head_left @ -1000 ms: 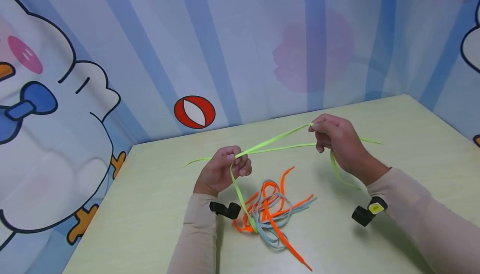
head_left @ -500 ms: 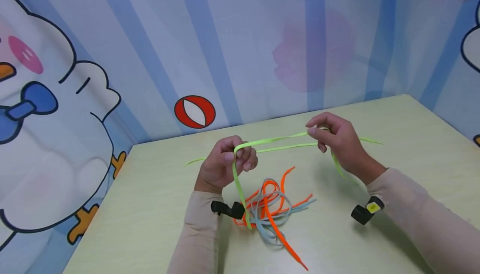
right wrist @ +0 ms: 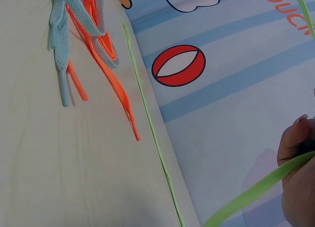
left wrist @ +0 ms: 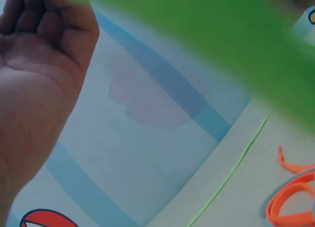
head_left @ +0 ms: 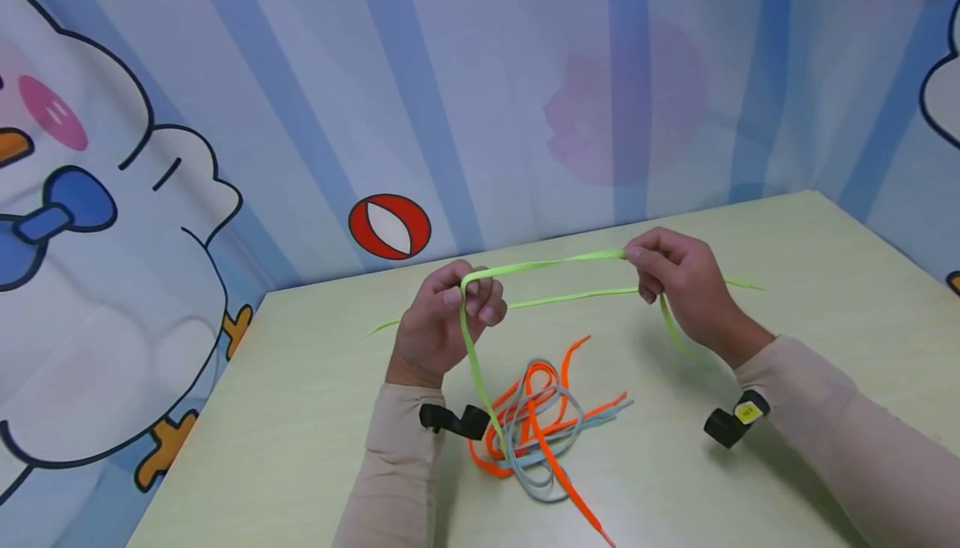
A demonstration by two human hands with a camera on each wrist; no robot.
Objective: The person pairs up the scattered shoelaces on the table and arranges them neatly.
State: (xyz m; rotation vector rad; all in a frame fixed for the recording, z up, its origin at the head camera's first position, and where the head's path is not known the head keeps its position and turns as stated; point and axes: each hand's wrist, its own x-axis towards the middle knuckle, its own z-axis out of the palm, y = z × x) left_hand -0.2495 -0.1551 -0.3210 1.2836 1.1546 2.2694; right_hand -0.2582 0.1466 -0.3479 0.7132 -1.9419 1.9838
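Note:
A yellow-green shoelace (head_left: 543,265) is stretched between both hands above the table. My left hand (head_left: 442,315) pinches it near the thumb and index finger, and from there a length hangs down to the tangle below. The right hand (head_left: 678,286) pinches the lace between thumb and fingertips; another length drops beneath that palm. In the left wrist view the lace is a large green blur beside the curled left hand (left wrist: 44,79). The right wrist view shows the lace (right wrist: 256,190) running into the right hand (right wrist: 298,173) at the edge.
On the table (head_left: 300,448), below the hands, lies a loose tangle of orange lace (head_left: 551,456) and grey-blue lace (head_left: 543,490). Behind it a thin green lace (head_left: 573,296) lies nearly straight across the tabletop. A printed cartoon backdrop (head_left: 495,115) stands along the back edge.
My left hand has risen slightly, turning the lace over its index finger. The right fingers loosened, slid along and pinched the lace again, and the stretched span now runs flatter.

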